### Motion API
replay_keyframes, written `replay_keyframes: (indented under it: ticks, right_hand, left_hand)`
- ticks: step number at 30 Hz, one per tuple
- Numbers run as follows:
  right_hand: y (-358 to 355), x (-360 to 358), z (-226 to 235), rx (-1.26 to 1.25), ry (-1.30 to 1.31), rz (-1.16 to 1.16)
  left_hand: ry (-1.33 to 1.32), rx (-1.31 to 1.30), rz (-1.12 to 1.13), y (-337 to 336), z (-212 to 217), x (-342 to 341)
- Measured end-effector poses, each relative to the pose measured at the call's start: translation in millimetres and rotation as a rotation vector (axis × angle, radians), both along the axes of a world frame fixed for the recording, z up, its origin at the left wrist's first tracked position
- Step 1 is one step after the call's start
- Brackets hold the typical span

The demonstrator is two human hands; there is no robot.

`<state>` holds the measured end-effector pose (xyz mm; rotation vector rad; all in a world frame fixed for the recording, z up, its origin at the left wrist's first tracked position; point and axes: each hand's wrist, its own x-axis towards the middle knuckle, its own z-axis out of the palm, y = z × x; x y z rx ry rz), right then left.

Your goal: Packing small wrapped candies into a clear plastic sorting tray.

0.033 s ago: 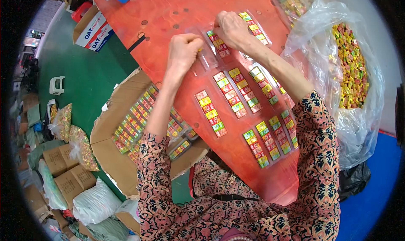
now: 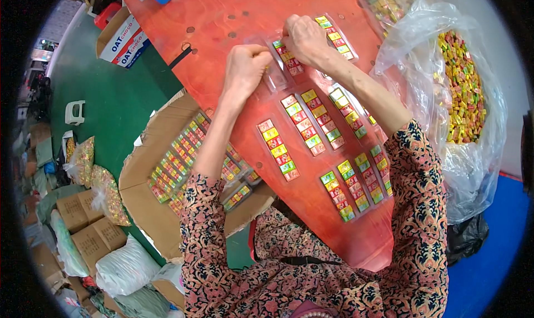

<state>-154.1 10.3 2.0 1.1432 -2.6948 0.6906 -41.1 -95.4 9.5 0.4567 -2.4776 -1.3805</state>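
My left hand point(image 2: 245, 72) is closed, its fingertips pinched over a clear plastic tray point(image 2: 276, 79) that looks unfilled. Whatever the pinch holds is hidden by the fingers. My right hand point(image 2: 305, 38), fingers curled downward, is at the upper end of a neighbouring tray of small wrapped pieces point(image 2: 290, 61). Its fingertips are hidden, so any piece in them cannot be made out. Around my hands lie several more clear trays, each with a row of red, yellow and green wrapped pieces, such as the single tray point(image 2: 278, 150) nearer me and the group point(image 2: 345, 190) by the table's near end.
The red table point(image 2: 222, 56) narrows toward me. At its right stands a big clear bag point(image 2: 464, 90) of loose wrapped pieces. Left of the table, an open carton point(image 2: 146, 187) holds many filled trays. Beyond it are brown boxes point(image 2: 100, 240), sacks and a white stool point(image 2: 75, 112).
My left hand has shifted slightly right, closer over the clear tray. A bit of yellow at its fingertips no longer shows. My right hand has barely moved.
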Motion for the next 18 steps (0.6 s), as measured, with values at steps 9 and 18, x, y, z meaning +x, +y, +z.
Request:
replay_keyframes:
  ticks: [9,18]
  right_hand:
    - [-3,0,8,0.050,-0.262,-0.225]
    - [4,-14,-6,0.029,-0.223,-0.067]
  left_hand:
    - [-0.116,-0.143,-0.138,7,8,-10]
    - [-0.115,-0.052,-0.105,1,-2,-10]
